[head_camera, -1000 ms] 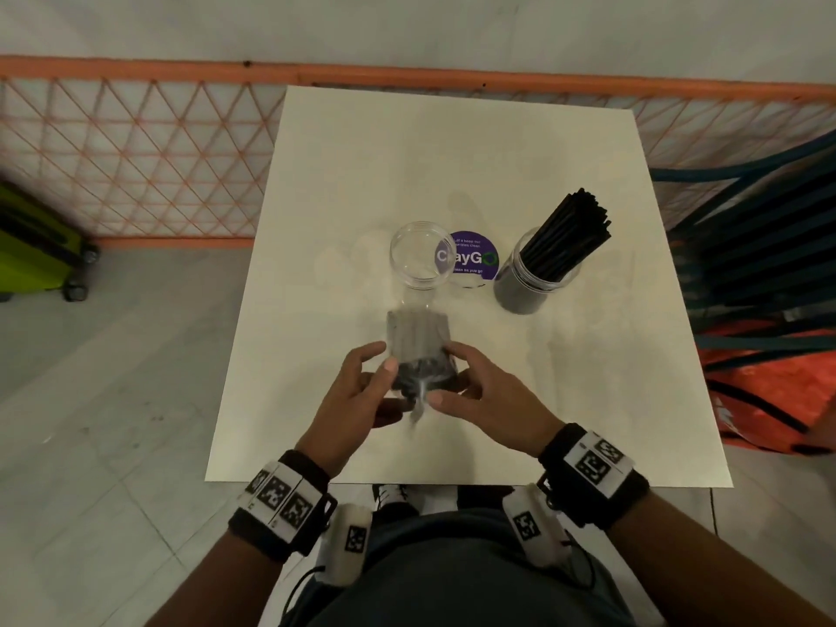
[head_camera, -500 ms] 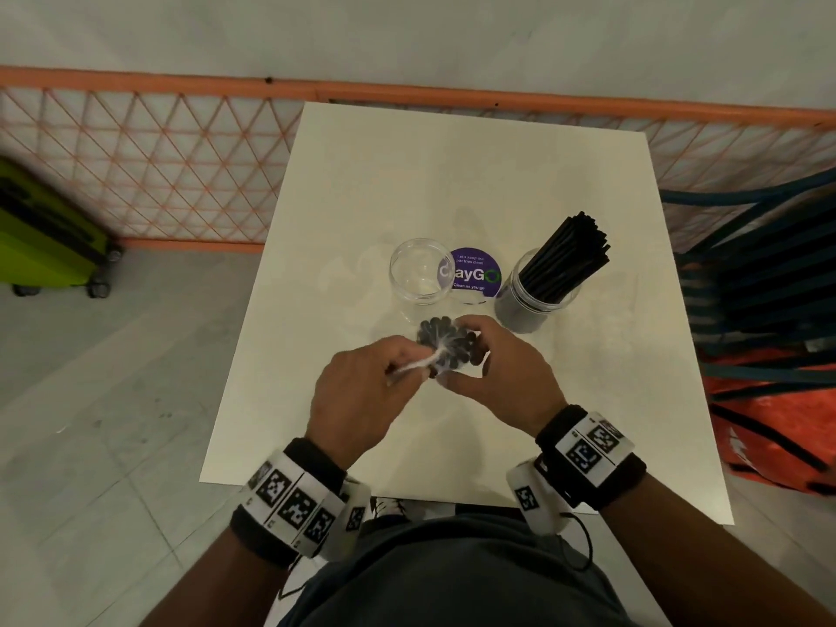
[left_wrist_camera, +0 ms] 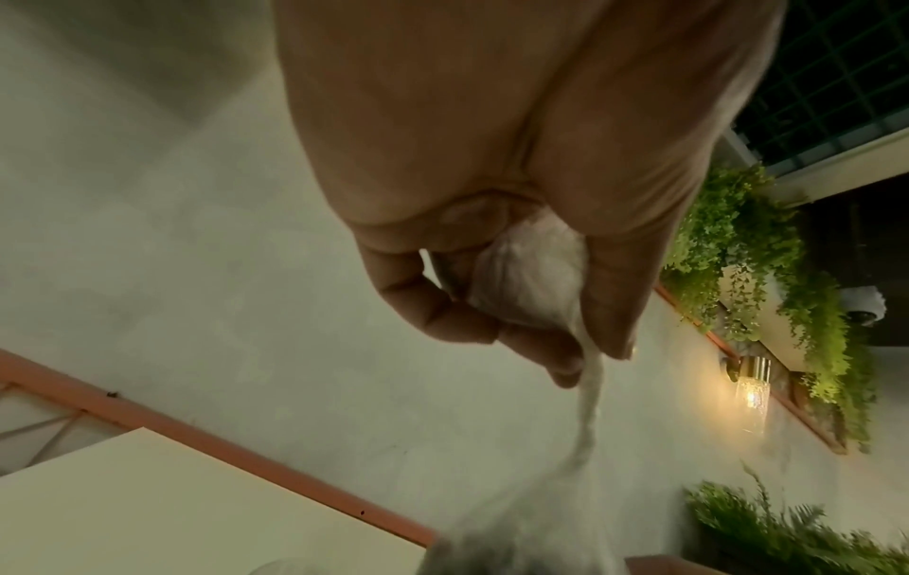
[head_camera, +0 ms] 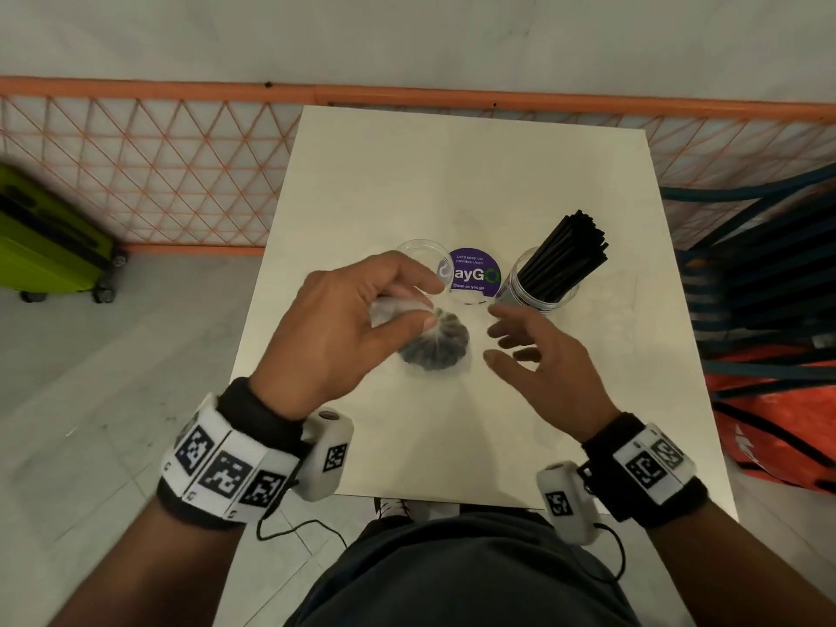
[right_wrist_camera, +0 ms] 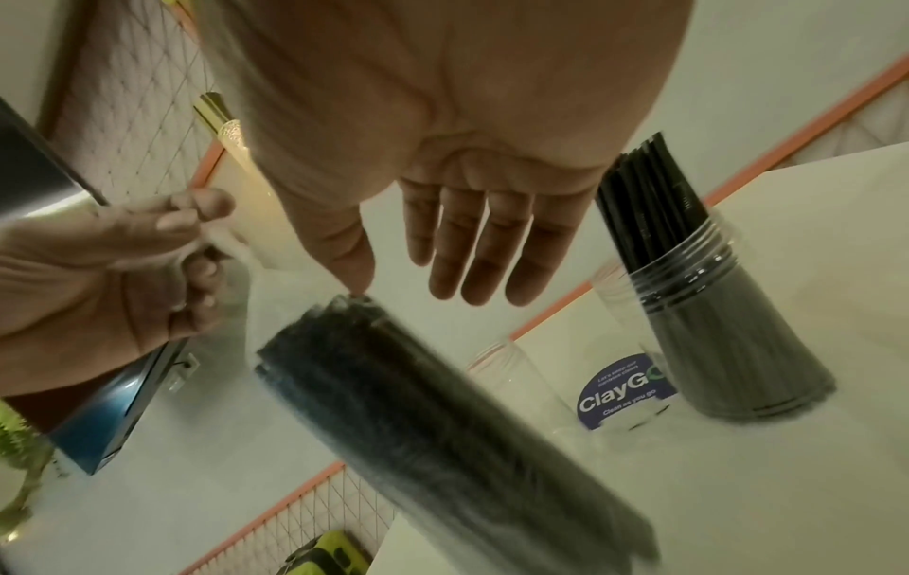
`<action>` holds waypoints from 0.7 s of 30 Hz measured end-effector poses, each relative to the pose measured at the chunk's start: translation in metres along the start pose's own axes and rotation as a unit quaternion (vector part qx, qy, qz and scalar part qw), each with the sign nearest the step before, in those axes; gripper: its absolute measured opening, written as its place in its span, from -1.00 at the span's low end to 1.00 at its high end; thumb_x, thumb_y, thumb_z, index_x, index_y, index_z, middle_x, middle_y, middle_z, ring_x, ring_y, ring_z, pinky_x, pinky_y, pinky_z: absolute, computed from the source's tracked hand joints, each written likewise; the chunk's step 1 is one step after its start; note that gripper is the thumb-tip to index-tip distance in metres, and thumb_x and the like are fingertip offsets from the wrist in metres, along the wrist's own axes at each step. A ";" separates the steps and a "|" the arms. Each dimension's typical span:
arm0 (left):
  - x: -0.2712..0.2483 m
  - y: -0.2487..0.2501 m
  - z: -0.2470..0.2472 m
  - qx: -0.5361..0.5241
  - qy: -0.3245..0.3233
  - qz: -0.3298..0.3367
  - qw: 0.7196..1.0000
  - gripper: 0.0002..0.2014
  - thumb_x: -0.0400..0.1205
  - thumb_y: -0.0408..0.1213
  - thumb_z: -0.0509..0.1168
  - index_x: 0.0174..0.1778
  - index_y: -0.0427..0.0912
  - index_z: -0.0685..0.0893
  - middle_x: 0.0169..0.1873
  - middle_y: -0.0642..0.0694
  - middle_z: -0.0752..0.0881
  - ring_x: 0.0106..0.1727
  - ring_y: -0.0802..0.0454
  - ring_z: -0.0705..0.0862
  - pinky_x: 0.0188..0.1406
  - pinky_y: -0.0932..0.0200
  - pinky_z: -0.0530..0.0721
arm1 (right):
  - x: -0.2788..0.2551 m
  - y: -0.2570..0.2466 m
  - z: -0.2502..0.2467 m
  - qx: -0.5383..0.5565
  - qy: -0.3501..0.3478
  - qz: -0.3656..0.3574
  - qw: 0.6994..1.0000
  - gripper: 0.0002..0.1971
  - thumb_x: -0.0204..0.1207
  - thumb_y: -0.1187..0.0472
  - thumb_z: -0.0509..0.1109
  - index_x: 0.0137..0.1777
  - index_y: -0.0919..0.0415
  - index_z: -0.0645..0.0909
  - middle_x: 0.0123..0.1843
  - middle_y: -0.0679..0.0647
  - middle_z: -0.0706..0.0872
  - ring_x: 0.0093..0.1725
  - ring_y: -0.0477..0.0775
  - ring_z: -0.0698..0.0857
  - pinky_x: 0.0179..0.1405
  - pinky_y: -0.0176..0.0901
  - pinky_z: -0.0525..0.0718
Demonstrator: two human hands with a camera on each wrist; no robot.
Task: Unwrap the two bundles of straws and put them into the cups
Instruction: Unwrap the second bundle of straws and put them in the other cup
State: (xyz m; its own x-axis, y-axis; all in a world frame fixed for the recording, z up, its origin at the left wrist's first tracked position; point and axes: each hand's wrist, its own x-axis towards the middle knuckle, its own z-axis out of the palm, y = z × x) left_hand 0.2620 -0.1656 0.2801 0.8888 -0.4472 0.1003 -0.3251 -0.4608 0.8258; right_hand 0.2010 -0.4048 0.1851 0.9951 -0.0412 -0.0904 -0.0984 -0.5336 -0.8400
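Note:
My left hand (head_camera: 420, 303) pinches the scrunched clear wrapper (left_wrist_camera: 531, 284) at the top of a bundle of black straws (head_camera: 434, 343), which hangs tilted below it over the white table (head_camera: 452, 174). The wrapper's twisted neck (left_wrist_camera: 590, 420) runs down to the bundle (right_wrist_camera: 443, 420). My right hand (head_camera: 497, 341) is open beside the bundle, fingers (right_wrist_camera: 482, 249) spread, holding nothing. An empty clear cup (head_camera: 420, 253) stands behind my left hand, partly hidden. To the right, a second clear cup (head_camera: 538, 291) holds loose black straws (head_camera: 565, 255).
A round purple sticker (head_camera: 472, 273) lies on the table between the cups. An orange mesh fence (head_camera: 135, 174) runs behind the table. A green suitcase (head_camera: 45, 237) stands on the floor at left. Dark chairs (head_camera: 769, 273) and an orange bag (head_camera: 778, 427) crowd the right side.
My left hand has lifted and drawn the wrapper's end up and left. My right hand has let go of the bundle, opened and moved off to the right.

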 end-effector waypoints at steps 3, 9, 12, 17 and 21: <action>0.002 0.001 0.002 -0.007 -0.020 -0.003 1.000 -0.81 0.57 -0.24 0.51 0.08 0.01 0.73 -0.13 0.15 0.87 0.04 0.29 0.80 0.07 0.38 0.64 | -0.006 -0.005 0.002 0.010 -0.019 -0.011 1.000 -0.43 0.47 -0.13 0.47 0.46 -0.07 0.46 0.22 -0.16 0.71 0.18 -0.16 0.69 0.17 -0.01 0.70; 0.007 0.006 0.012 -0.015 -0.038 0.025 0.999 -0.79 0.58 -0.35 0.49 0.08 -0.05 0.71 -0.06 0.13 0.84 0.07 0.26 0.79 0.10 0.33 0.67 | -0.003 -0.014 0.023 -0.044 -0.036 -0.007 0.998 -0.01 0.13 -0.50 0.47 0.56 -0.19 0.28 0.50 -0.15 0.47 0.45 -0.05 0.46 0.41 0.01 0.50; 0.008 0.008 0.010 -0.020 -0.042 0.039 0.998 -0.83 0.59 -0.44 0.45 0.04 -0.12 0.72 -0.06 0.21 0.78 0.05 0.31 0.75 0.04 0.54 0.55 | 0.001 -0.014 0.025 -0.048 -0.046 -0.011 0.998 0.03 0.08 -0.51 0.48 0.56 -0.15 0.27 0.51 -0.12 0.46 0.43 -0.03 0.47 0.40 0.06 0.53; 0.011 0.013 0.008 0.000 -0.070 0.062 0.996 -0.81 0.59 -0.48 0.42 0.01 -0.10 0.73 -0.05 0.13 0.78 0.04 0.26 0.72 0.02 0.60 0.48 | 0.005 -0.012 0.039 -0.082 -0.077 -0.024 0.993 -0.01 0.10 -0.52 0.45 0.53 -0.12 0.31 0.44 -0.14 0.55 0.35 -0.04 0.55 0.32 0.08 0.59; 0.012 0.017 0.008 -0.030 -0.051 0.064 0.996 -0.75 0.53 -0.37 0.54 0.03 -0.02 0.69 -0.12 0.16 0.74 -0.10 0.16 0.71 -0.08 0.47 0.61 | 0.006 -0.014 0.048 -0.060 -0.070 -0.033 0.995 -0.26 0.30 -0.11 0.62 0.45 -0.07 0.39 0.25 -0.23 0.60 0.16 -0.09 0.62 0.23 0.01 0.66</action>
State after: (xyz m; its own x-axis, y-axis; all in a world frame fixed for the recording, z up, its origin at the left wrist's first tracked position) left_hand 0.2646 -0.1854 0.2911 0.8027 -0.5764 0.1531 -0.4112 -0.3490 0.8421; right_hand 0.2079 -0.3574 0.1708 0.9867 0.1118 -0.1181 -0.0219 -0.6280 -0.7779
